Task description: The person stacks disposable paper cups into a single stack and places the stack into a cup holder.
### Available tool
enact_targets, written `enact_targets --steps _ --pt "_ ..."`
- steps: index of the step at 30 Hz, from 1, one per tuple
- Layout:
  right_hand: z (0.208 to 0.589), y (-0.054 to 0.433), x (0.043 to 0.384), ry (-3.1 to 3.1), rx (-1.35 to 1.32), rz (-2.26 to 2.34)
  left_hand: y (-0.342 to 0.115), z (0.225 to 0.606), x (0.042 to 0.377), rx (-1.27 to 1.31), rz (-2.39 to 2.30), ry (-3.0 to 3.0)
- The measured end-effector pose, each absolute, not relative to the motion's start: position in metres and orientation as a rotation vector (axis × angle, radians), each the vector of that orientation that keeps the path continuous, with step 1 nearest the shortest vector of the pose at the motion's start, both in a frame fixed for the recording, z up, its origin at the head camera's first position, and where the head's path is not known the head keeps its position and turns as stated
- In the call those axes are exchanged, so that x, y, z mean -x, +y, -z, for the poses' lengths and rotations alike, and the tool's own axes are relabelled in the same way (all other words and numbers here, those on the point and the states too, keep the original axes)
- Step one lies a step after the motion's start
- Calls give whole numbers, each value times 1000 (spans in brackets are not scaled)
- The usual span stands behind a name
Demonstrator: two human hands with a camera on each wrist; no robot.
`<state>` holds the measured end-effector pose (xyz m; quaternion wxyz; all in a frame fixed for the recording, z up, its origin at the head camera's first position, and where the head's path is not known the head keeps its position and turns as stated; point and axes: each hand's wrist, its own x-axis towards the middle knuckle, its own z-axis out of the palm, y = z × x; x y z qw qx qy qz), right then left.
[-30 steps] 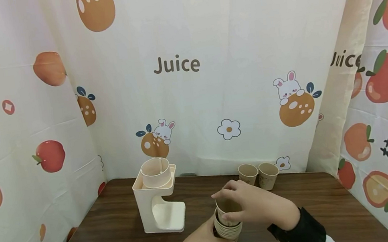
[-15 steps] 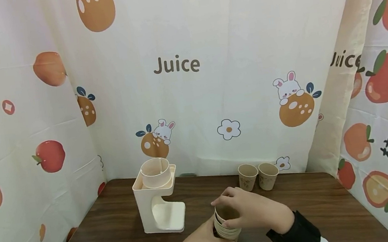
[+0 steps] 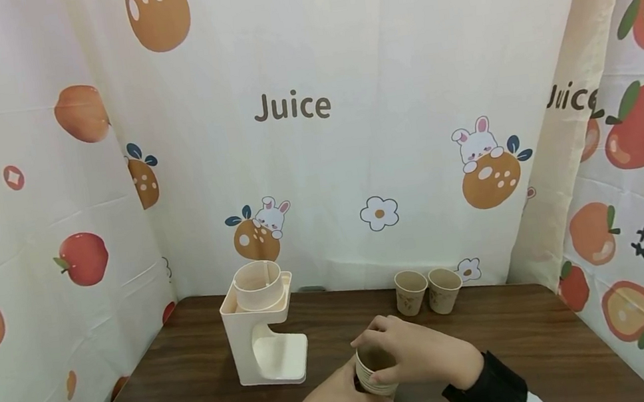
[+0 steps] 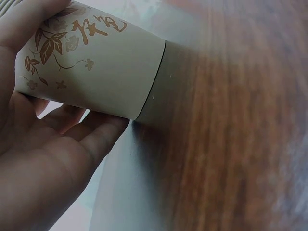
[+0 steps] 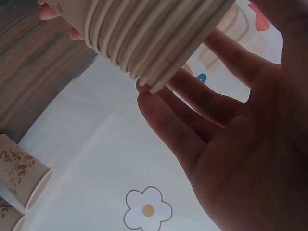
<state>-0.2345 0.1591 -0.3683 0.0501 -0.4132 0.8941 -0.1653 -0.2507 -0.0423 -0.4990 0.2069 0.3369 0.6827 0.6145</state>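
A stack of nested beige paper cups (image 3: 373,382) stands near the front of the table, several rims showing at its top. My left hand (image 3: 335,392) grips the stack low down. In the left wrist view the bottom cup (image 4: 106,67), printed with brown leaves and characters, has its base at the wooden surface. From above, my right hand (image 3: 421,351) holds the stack's top rim, thumb on the near side and fingers across. The right wrist view shows fingertips (image 5: 154,103) touching the uppermost rim of the stacked rims (image 5: 144,43).
To the left stands a white C-shaped stand (image 3: 244,351) with a round open cylinder (image 3: 260,294) on top. Two single paper cups, one left (image 3: 411,296) and one right (image 3: 444,293), stand side by side at the back. A printed curtain (image 3: 317,161) encloses the dark wooden table (image 3: 171,394).
My right hand has come down slightly with the top cup, which now sits deeper in the stack, its rim close to the others. My left hand keeps its grip.
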Motion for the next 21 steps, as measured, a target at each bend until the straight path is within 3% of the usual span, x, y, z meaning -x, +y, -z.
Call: enact_targets --steps 21 --pt "377 170 243 2830 1270 551 -42 501 252 -940 -1731 1894"
